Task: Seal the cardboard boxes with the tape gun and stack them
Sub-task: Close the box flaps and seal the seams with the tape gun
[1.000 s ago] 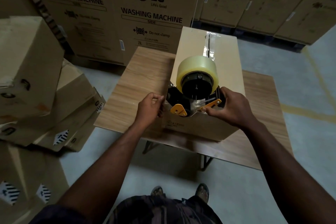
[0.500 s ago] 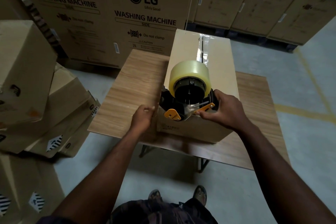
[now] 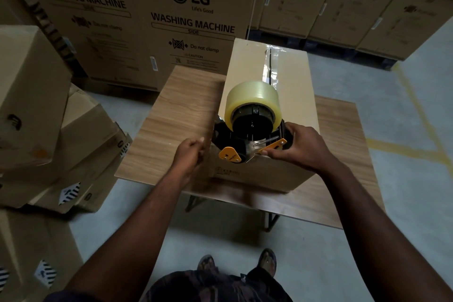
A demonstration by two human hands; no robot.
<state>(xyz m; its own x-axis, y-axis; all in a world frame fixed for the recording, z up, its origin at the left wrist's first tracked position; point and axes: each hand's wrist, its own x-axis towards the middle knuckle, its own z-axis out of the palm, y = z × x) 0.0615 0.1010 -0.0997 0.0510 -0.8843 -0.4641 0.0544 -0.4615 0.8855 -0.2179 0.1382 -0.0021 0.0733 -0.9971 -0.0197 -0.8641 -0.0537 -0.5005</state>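
Observation:
A long cardboard box (image 3: 291,95) lies on the wooden table (image 3: 176,115), its top seam covered by clear tape running from the far end. The tape gun (image 3: 250,130), black with orange parts and a big clear roll, sits at the box's near top edge. My right hand (image 3: 301,147) grips the gun from the right side. My left hand (image 3: 190,154) is at the box's near left corner with curled fingers against the cardboard; whether it grips the box is unclear.
Several closed cardboard boxes (image 3: 36,105) are piled at the left, some tilted. Large washing machine cartons (image 3: 171,14) wall off the back. Grey floor with yellow lines (image 3: 421,115) spreads to the right. My feet (image 3: 240,262) are just before the table.
The tape gun and my right hand stay at the box's near edge. My left hand has slid slightly down along the near left corner. The camera has shifted a little.

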